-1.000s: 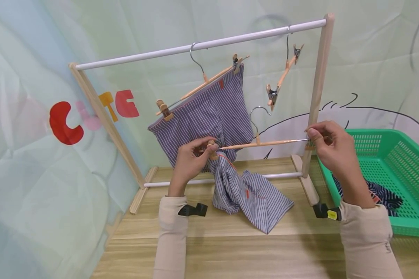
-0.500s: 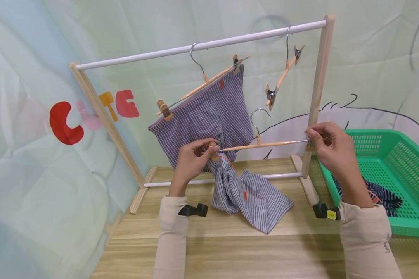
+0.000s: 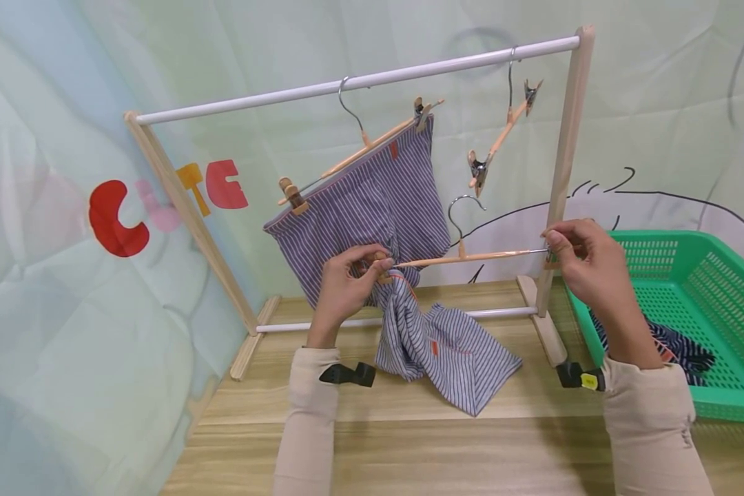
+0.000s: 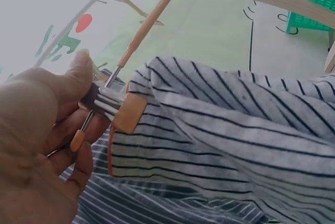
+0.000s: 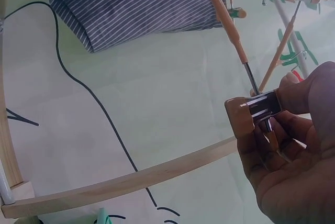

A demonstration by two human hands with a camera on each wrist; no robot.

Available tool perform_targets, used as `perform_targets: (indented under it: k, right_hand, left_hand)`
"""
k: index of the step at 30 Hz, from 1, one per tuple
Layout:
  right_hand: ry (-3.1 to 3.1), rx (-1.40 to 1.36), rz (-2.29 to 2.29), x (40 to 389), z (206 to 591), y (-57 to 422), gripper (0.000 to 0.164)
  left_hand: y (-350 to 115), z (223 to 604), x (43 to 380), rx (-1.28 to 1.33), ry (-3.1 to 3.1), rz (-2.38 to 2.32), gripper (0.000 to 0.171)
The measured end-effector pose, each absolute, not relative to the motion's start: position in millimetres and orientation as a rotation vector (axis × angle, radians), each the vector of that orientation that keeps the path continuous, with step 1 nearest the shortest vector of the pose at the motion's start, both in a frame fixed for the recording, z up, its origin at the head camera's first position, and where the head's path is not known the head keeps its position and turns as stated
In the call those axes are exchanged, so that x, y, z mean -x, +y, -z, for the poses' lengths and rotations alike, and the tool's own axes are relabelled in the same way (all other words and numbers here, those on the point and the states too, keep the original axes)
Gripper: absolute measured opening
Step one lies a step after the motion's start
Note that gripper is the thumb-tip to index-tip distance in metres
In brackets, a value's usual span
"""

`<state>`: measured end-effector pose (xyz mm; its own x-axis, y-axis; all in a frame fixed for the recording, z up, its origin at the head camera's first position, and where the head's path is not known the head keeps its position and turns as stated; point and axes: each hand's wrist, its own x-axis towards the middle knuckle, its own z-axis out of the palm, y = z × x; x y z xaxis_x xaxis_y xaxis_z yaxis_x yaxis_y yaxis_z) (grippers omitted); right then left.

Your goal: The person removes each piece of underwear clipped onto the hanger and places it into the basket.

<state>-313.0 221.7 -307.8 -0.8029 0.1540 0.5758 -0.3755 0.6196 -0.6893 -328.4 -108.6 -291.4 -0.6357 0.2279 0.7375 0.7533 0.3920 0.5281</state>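
A clip hanger (image 3: 490, 255) with a bare metal hook spans level between my two hands. My left hand (image 3: 347, 286) grips the clip (image 4: 131, 112) at its left end. That clip sits over the orange-trimmed edge of a striped garment (image 3: 446, 355), which hangs bunched from it with its lower part spread on the table. At the other end, my right hand (image 3: 592, 265) pinches the second clip (image 5: 239, 118) between thumb and fingers, with no cloth in it. Just behind, striped shorts (image 3: 359, 220) hang tilted from another clip hanger.
A wooden rack with a white rail (image 3: 242, 102) stands on the table (image 3: 266, 427). An unused clip hanger (image 3: 501, 138) hangs at its right. Beside the right post (image 3: 567, 158) sits a green basket (image 3: 725, 403) holding a dark striped garment (image 3: 682, 348).
My left hand has shifted slightly right, and the held hanger has slid a little right with it. The unused hanger on the rail has swung slightly. My right hand stays nearly still.
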Motion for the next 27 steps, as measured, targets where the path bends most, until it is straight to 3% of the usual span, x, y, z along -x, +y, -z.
perform_targets:
  k: [27]
  right_hand:
    - [-2.265, -0.199, -1.133, 309.8, 304.6, 222.6, 0.041]
  left_hand:
    - [-105.1, 292.8, 329.3, 0.847, -1.956, 1.207, 0.010]
